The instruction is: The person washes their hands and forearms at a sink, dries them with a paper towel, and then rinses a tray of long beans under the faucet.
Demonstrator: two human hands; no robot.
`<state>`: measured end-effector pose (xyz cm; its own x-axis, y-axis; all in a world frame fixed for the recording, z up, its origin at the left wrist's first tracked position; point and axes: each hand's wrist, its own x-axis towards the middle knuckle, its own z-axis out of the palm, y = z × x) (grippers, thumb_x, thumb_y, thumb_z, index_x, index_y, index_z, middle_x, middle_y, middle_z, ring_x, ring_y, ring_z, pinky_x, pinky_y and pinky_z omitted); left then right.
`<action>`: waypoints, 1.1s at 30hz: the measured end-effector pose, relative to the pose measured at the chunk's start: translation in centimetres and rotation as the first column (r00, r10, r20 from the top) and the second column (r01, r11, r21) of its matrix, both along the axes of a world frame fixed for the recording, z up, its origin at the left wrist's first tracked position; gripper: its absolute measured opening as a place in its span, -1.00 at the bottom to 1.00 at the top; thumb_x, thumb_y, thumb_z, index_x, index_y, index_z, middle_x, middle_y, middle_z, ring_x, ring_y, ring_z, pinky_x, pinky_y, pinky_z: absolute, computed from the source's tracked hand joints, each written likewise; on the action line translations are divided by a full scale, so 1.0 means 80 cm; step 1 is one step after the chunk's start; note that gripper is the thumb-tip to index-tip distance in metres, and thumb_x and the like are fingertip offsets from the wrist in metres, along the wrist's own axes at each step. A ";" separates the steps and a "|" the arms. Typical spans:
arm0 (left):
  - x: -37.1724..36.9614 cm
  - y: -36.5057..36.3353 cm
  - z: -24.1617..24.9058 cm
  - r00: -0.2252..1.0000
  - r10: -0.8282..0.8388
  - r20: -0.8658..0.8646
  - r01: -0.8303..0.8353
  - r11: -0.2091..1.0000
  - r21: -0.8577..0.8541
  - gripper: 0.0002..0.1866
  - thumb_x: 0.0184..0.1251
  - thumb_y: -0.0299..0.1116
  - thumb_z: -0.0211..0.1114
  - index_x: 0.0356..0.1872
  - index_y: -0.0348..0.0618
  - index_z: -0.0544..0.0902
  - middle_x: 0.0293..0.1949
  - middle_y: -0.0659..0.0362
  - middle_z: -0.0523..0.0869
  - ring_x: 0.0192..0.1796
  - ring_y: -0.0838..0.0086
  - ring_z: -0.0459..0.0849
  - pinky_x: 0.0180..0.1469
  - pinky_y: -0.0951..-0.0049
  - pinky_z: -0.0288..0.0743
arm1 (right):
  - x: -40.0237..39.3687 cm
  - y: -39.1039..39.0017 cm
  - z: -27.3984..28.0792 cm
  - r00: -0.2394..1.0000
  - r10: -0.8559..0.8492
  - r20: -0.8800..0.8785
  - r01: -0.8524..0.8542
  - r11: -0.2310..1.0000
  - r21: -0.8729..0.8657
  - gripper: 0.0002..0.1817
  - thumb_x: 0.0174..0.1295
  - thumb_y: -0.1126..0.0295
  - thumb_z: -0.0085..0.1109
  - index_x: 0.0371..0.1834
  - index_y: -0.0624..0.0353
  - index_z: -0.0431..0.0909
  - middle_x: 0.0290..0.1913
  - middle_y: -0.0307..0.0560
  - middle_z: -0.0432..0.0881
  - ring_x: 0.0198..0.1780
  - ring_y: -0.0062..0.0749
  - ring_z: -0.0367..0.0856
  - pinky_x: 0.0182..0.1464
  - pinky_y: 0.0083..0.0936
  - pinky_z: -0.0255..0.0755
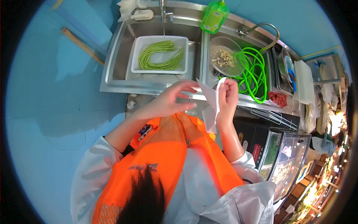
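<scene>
Spread wide, its fingers loosely curved, the left hand is released, with its fingertips just beside a white sheet. The right hand is closed around part of that sheet, pinching it between thumb and bent fingers. The sheet is between the two hands, near the front rim of the steel sink. It looks thin and folded, with a long lower part hanging down and a smaller pointed flap on top. The right fingers hide part of its edge; its material, and whether the left fingertips touch its corner, are hard to make out.
</scene>
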<state>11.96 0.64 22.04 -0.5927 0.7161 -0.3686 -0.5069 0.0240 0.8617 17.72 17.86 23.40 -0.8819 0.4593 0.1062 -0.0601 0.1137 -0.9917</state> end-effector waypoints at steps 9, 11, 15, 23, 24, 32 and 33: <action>-0.047 -0.055 0.000 0.970 0.238 -0.045 -0.240 0.971 -0.020 -0.52 0.26 -0.46 0.19 0.19 -0.27 0.29 -0.12 0.10 0.59 -0.09 0.45 0.58 -0.05 0.47 0.47 | -0.056 -0.058 -0.027 0.988 -0.135 0.073 0.123 0.981 0.151 -0.82 0.33 0.44 -0.13 -0.10 0.30 0.33 -0.33 -0.08 0.49 -0.33 -0.55 0.42 -0.26 -0.56 0.36; -0.060 -0.084 -0.003 0.958 0.279 -0.065 -0.283 0.958 -0.047 -0.54 0.26 -0.46 0.18 0.17 -0.28 0.30 -0.13 0.10 0.59 -0.11 0.45 0.59 -0.07 0.48 0.48 | -0.072 -0.078 -0.017 0.988 -0.136 0.067 0.127 0.984 0.126 -0.79 0.34 0.41 -0.15 -0.06 0.30 0.31 -0.25 -0.07 0.48 -0.26 -0.54 0.42 -0.19 -0.57 0.35; -0.076 -0.129 -0.012 0.934 0.347 -0.086 -0.355 0.931 -0.088 -0.58 0.27 -0.47 0.16 0.14 -0.29 0.34 -0.16 0.11 0.60 -0.13 0.45 0.59 -0.09 0.49 0.48 | -0.091 -0.124 -0.033 0.984 0.147 0.102 -0.146 0.989 -0.019 -0.42 0.23 0.37 0.03 0.25 0.35 0.07 0.10 0.10 0.32 0.12 -0.27 0.34 0.19 -0.44 0.18; -0.123 -0.212 -0.050 0.882 0.464 -0.087 -0.472 0.874 -0.120 -0.66 0.28 -0.50 0.13 0.07 -0.33 0.40 -0.21 0.12 0.62 -0.19 0.46 0.61 -0.13 0.51 0.49 | -0.123 -0.148 -0.064 0.803 0.365 0.471 -0.366 0.926 -0.093 -0.51 0.11 0.50 0.14 0.14 0.32 0.32 -0.07 -0.06 0.58 -0.14 -0.43 0.58 -0.14 -0.51 0.45; -0.129 -0.220 -0.055 0.879 0.471 -0.072 -0.476 0.872 -0.112 -0.67 0.27 -0.51 0.13 0.06 -0.33 0.41 -0.21 0.11 0.61 -0.20 0.46 0.61 -0.13 0.52 0.49 | -0.125 -0.140 -0.070 0.807 0.384 0.449 -0.331 0.923 -0.194 -0.53 0.10 0.52 0.13 0.13 0.31 0.33 -0.06 -0.06 0.58 -0.13 -0.45 0.57 -0.13 -0.53 0.44; -0.148 -0.237 -0.017 0.819 0.453 -0.353 -0.460 0.885 0.070 -0.69 0.31 -0.37 0.10 0.03 -0.27 0.46 -0.15 0.11 0.61 -0.11 0.40 0.60 0.00 0.42 0.47 | -0.140 -0.150 -0.047 0.992 -0.046 0.115 0.085 0.926 -0.369 -0.66 0.18 0.49 0.11 0.05 0.26 0.43 -0.04 -0.12 0.57 0.01 -0.50 0.50 0.08 -0.57 0.34; -0.157 -0.231 -0.011 0.868 0.491 0.067 -0.495 0.852 0.169 -0.68 0.31 -0.37 0.10 0.05 -0.27 0.45 -0.11 0.09 0.60 -0.08 0.40 0.59 0.02 0.42 0.46 | -0.137 -0.161 -0.043 0.995 -0.085 0.059 0.098 0.956 -0.275 -0.70 0.19 0.49 0.10 0.01 0.24 0.47 -0.07 -0.14 0.58 0.00 -0.53 0.50 0.08 -0.58 0.33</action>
